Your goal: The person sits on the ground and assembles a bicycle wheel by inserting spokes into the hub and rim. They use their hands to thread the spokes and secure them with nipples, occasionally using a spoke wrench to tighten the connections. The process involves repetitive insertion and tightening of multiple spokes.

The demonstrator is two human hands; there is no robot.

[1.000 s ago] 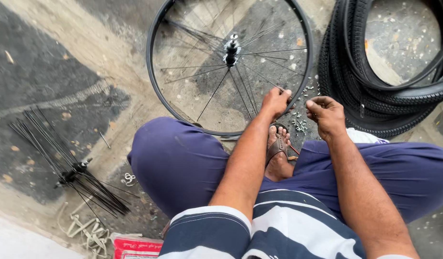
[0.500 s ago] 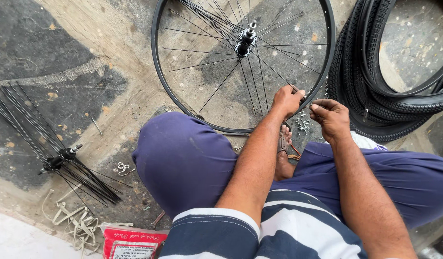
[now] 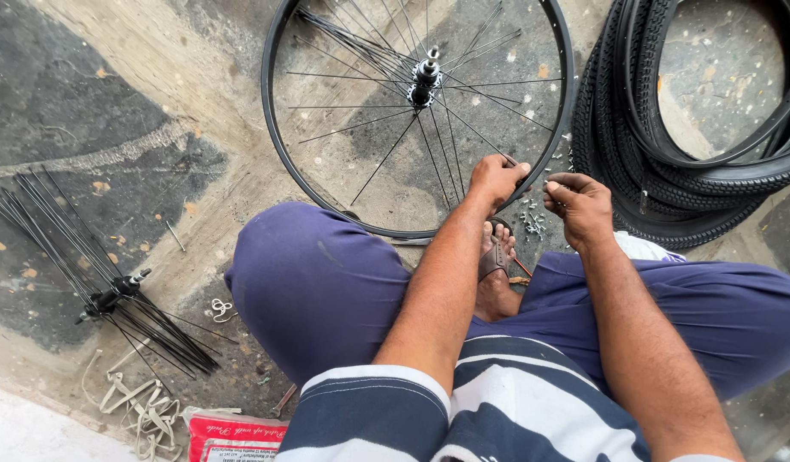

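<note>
A black bicycle wheel rim [image 3: 275,162] lies flat on the concrete floor in front of me, with thin spokes running from its hub [image 3: 426,72]. My left hand [image 3: 495,178] grips the near edge of the rim where a spoke meets it. My right hand [image 3: 580,205] is just to the right, fingers pinched on a small part that is too small to name. A small pile of silver spoke nipples [image 3: 530,221] lies on the floor between my hands. I sit cross-legged in purple trousers, one sandalled foot [image 3: 496,257] below my left hand.
Stacked black tyres [image 3: 668,184] lie at the right. A hub with a bundle of loose black spokes [image 3: 104,287] lies at the left. Pale rubber strips [image 3: 142,406] and a red packet [image 3: 236,438] are near the bottom left, a small wire loop [image 3: 219,308] by my knee.
The view has shifted, so the wheel sits higher and more central. Both hands stay at the near rim; the right hand has drawn slightly away from the rim.
</note>
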